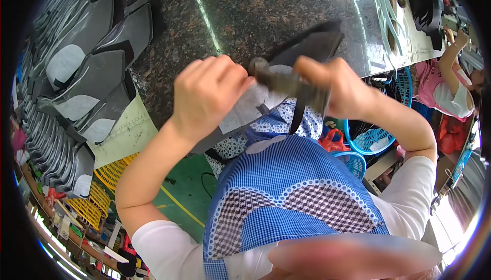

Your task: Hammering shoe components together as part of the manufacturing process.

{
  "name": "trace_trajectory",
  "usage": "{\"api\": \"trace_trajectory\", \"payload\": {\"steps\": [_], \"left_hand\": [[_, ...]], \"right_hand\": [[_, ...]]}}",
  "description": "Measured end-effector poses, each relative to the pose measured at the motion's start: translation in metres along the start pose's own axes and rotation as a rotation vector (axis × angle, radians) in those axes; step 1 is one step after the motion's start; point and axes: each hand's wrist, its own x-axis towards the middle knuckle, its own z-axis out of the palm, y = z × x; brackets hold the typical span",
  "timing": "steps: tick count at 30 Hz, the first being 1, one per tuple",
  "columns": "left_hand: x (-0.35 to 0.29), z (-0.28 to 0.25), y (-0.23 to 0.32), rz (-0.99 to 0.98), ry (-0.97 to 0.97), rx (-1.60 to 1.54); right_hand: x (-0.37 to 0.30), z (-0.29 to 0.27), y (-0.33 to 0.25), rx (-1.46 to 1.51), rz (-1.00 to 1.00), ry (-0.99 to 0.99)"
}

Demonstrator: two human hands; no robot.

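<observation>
My right hand [340,88] is closed round a hammer [286,84], which is smeared by motion over the near edge of the stone table [235,14]. Below the hammer lies a dark grey and black shoe upper piece [312,45] with a pale lining [250,107]; part of it hangs over the edge towards my apron. My left hand [207,91] is closed, its thumb and finger pinched at the piece's left side. The hand hides what exactly lies between those fingers.
Stacks of similar grey pieces [102,24] cover the table's left side. At the upper right lie pale strips [386,19] and black pieces [422,4]. Blue baskets [381,142] and yellow crates [92,203] stand below. Another person [445,83] works at the right.
</observation>
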Motion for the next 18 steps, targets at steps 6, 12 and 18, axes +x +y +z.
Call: {"api": "trace_trajectory", "payload": {"steps": [6, 12, 18], "left_hand": [[-0.004, -0.017, -0.008, 0.028, -0.111, -0.222], [-0.011, 0.004, -0.004, 0.127, 0.013, 0.000], [0.023, 0.016, 0.007, -0.022, 0.125, 0.142]], "right_hand": [[0.003, 0.003, 0.009, 0.120, 0.110, 0.104], [0.005, -0.006, 0.009, 0.101, 0.103, 0.101], [0.001, -0.011, 0.011, -0.120, 0.041, 0.155]]}}
